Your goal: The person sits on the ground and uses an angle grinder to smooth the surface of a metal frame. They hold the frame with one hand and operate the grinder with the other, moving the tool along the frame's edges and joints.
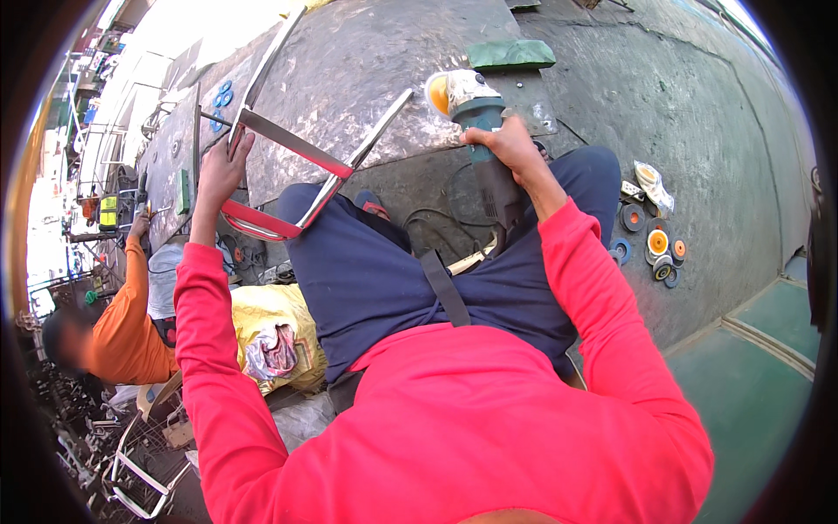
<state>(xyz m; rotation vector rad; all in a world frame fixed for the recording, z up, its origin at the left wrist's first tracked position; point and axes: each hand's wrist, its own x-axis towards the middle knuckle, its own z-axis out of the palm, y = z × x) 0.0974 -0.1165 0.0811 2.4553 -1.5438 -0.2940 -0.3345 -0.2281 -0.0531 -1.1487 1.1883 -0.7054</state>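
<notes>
I see the two hands well apart. The left hand (223,170) is wrapped around one bar of a bent, silvery flat-bar metal frame (297,144), which leans over the left knee. The right hand (511,148) grips the body of a teal-and-dark handheld angle grinder (495,183), its tail down between the thighs in navy-blue cloth trousers (375,279).

I read a narrow gap between the grinder's round yellow-orange disc (439,94) and the frame's nearest free end; they do not touch. Another, longer bar of the frame reaches far forward over a scuffed dark flat plate (358,65), whose near edge runs just beyond the knees. Near its far right corner, a green rectangular block (511,54) sits just past the grinder head.

To my right, a cluster of small round discs in orange, grey and blue (659,249) lies beside the right thigh, and the broad grey flat surface (733,166) runs on beyond it. To my left, a bulging yellow sack (271,319) crowds the hip, and a co-worker in an orange top (135,332) sits close past it.
</notes>
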